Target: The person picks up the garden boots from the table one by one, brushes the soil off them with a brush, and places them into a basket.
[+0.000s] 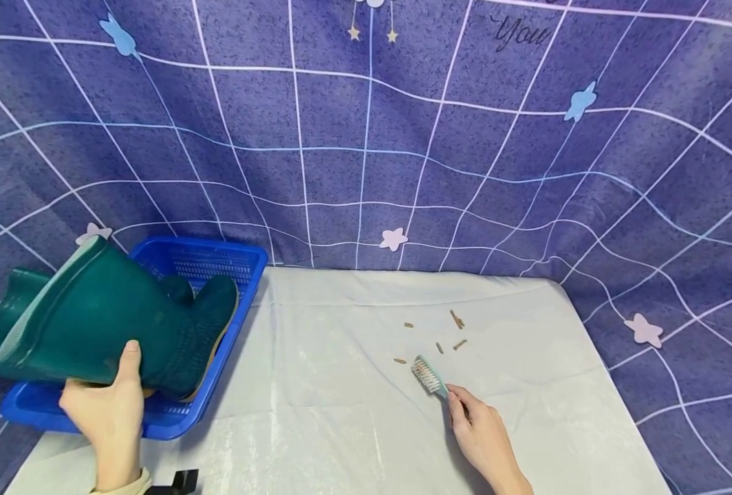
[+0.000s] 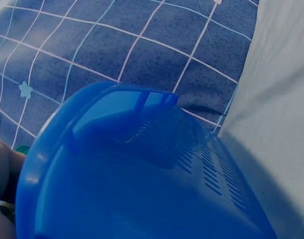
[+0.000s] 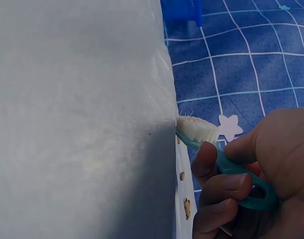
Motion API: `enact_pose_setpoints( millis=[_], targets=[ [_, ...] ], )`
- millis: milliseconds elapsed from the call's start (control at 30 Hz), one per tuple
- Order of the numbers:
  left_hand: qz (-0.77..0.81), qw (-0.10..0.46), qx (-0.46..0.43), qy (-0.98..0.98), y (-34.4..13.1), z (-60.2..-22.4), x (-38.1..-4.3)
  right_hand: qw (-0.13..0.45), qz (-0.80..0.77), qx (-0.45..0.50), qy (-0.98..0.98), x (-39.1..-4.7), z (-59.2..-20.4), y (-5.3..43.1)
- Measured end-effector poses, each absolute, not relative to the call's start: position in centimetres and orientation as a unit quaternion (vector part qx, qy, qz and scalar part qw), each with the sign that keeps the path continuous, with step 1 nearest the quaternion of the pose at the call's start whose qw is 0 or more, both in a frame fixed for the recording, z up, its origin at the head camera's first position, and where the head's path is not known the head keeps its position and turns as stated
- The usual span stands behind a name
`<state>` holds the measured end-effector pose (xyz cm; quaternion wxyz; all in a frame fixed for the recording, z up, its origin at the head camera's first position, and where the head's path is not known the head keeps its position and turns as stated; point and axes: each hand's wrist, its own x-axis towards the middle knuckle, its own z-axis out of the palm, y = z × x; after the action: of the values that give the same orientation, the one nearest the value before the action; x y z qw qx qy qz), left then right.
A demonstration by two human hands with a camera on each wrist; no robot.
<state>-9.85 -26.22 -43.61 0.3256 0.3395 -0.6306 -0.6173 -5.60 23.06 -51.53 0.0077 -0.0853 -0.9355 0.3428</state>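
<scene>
My left hand [image 1: 111, 404] grips a dark green rubber boot [image 1: 121, 313] by its shaft, thumb on top and the other fingers tucked beneath. The boot lies tilted over a blue plastic basket [image 1: 234, 251], its wide opening toward the left. A second green boot [image 1: 24, 292] lies behind it, partly hidden. In my right hand [image 1: 480, 434] is a small scrub brush [image 1: 426, 377] with a teal handle and pale bristles facing up. The right wrist view shows fingers curled round its looped handle [image 3: 261, 198].
Several small brown bits [image 1: 457, 320] lie scattered on the white-covered table [image 1: 316, 426] beyond the brush. A purple-blue curtain [image 1: 341, 110] with grid lines and stars hangs behind the table and along its sides. Near my left wrist sits a black piece [image 1: 185, 480].
</scene>
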Motion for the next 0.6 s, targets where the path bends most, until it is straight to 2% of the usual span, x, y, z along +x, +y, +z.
enact_pose_setpoints(
  millis=[267, 600],
  targets=[
    [-0.501, 0.306, 0.348, -0.731, -25.1, -43.8, -9.5, 0.005, 0.338, -0.080, -0.938, -5.7, -51.6, 23.1],
    [-0.473, 0.307, 0.334, -0.755, -24.1, -43.6, -9.3, -0.013, 0.349, -0.070, -0.934, -5.5, -51.6, 23.0]
  ],
)
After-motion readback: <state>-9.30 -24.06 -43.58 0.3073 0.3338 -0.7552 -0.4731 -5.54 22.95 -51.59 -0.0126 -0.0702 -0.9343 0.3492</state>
